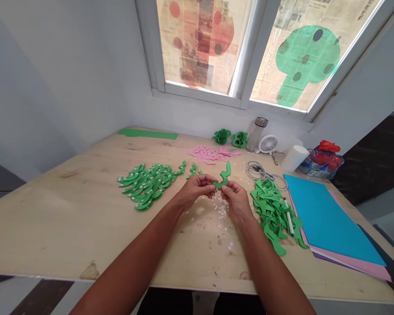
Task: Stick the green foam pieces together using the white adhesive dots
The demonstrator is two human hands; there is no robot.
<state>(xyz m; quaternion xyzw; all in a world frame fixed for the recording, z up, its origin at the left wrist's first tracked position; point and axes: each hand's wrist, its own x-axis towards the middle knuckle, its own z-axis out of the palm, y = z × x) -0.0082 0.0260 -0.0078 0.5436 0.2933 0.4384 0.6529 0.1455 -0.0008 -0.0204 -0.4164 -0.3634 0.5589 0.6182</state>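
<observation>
A curved, wavy green foam piece (224,176) is held up above the table between both hands. My left hand (198,187) pinches its lower left end, and my right hand (235,197) grips its lower right part with thumb and fingers. Small white scraps (221,211) lie scattered on the wood below the hands. To the left is a pile of curved green pieces (151,181) with white tabs, and a few similar ones lie just behind my left hand. Right of my right hand sits a heap of green offcuts (271,208) with a white marker (289,221) on it.
Pink cut pieces (213,154) and two green foam flowers (222,136) lie behind the hands. At the back right are tape rings (255,170), a bottle (256,134), a small fan (268,143) and a white roll (294,158). Blue sheets (331,218) lie at the right.
</observation>
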